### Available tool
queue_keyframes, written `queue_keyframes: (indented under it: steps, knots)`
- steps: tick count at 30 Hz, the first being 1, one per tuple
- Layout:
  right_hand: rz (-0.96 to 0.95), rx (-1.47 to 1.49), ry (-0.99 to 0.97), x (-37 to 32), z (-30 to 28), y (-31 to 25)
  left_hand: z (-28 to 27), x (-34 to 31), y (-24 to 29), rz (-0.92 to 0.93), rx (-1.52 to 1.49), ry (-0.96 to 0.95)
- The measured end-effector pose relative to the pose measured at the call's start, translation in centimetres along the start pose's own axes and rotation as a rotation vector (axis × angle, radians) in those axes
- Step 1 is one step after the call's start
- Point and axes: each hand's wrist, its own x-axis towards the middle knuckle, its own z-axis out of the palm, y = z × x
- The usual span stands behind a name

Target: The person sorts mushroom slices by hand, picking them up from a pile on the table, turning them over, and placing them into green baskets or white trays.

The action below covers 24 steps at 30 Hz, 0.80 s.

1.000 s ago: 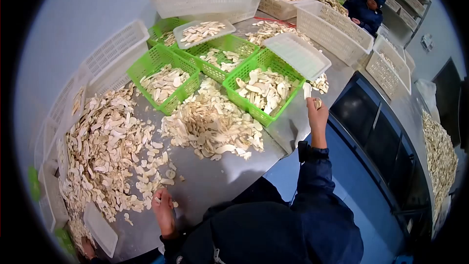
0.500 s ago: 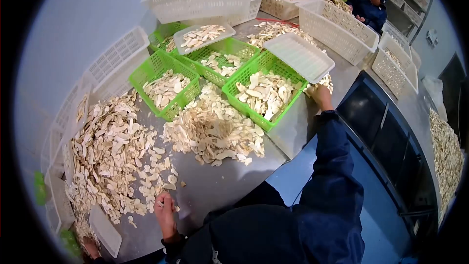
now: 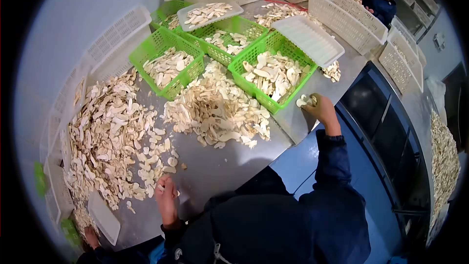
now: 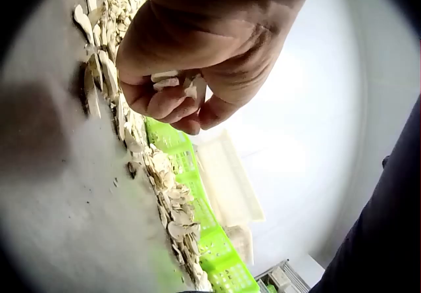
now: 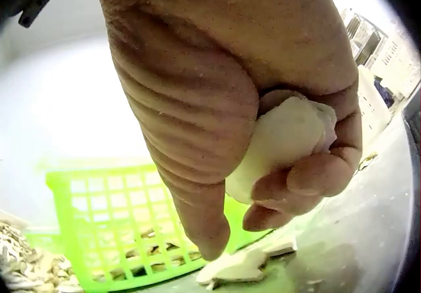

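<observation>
My right hand [image 3: 322, 110] is low over the table's front edge, right of a green basket [image 3: 273, 100]. Its curled fingers hold pale mushroom slices [image 5: 286, 138] against the palm. Another slice [image 5: 240, 266] lies below the thumb tip on the metal table. My left hand [image 3: 166, 196] is near the table's front edge, beside a wide heap of mushroom slices [image 3: 110, 142]. In the left wrist view, its fingers curl round a few small slice pieces [image 4: 168, 82]. A second heap [image 3: 215, 107] lies between the hands, in front of the green baskets.
More green baskets [image 3: 168, 88] with slices stand behind the heaps. A white tray [image 3: 310, 44] rests across the right basket's corner, with a small pile [image 3: 332, 72] beside it. Large white crates [image 3: 347, 22] line the back. Another person [image 3: 378, 2] works at the far right.
My right hand first held a slice up, went to the small pile by the white tray, then drew back towards me with slices. The left hand stays about where it was.
</observation>
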Motion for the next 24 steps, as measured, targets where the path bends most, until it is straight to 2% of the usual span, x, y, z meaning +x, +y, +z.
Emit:
queue_keyframes:
  steps: [3, 4, 5, 6, 7, 9, 11, 12, 15, 16, 19, 24]
  knots:
    - [0.128, 0.269, 0.026, -2.7, -1.0, -4.2, 0.2, 0.4, -0.2, -0.123, -0.408, -0.109]
    - [0.077, 0.519, -0.077, -3.8, -0.8, -5.6, 0.3, 0.9, -0.4, -0.188, -0.590, -0.157]
    - [0.052, 0.606, -0.216, -4.9, -1.0, -8.3, -0.2, 1.2, -0.5, -0.232, -0.777, -0.183]
    - [-0.039, 0.745, -0.410, -5.7, 0.3, -10.1, -0.1, 1.7, -1.0, -0.257, -0.830, -0.178]
    - [-0.040, 0.873, -0.611, -6.8, 0.9, -13.4, 0.0, 2.4, -1.4, -0.277, -0.886, -0.164]
    - [-0.193, 0.962, -0.869, -8.7, 4.1, -18.4, 0.1, 2.8, -1.2, -0.272, -0.962, -0.194]
    - [-0.166, 0.864, -1.089, -10.1, 5.8, -23.7, 0.3, 3.0, -0.1, -0.245, -1.056, -0.220]
    - [-0.341, 0.871, -1.050, -10.8, 8.1, -25.4, 0.3, 2.8, 0.6, -0.227, -1.113, -0.219]
    - [-0.119, 1.112, -1.186, -12.9, 12.5, -30.2, -0.5, 2.6, 1.4, -0.170, -1.187, -0.222]
    - [0.010, 1.263, -1.248, -13.8, 14.7, -31.0, -1.0, 2.6, 1.5, -0.164, -1.178, -0.189]
    - [0.225, 1.432, -1.357, -15.3, 15.3, -35.2, -1.9, 2.0, 2.5, -0.069, -1.178, -0.138]
    - [0.207, 1.534, -1.357, -15.6, 17.3, -38.5, -4.6, 2.4, 1.6, -0.046, -1.188, -0.046]
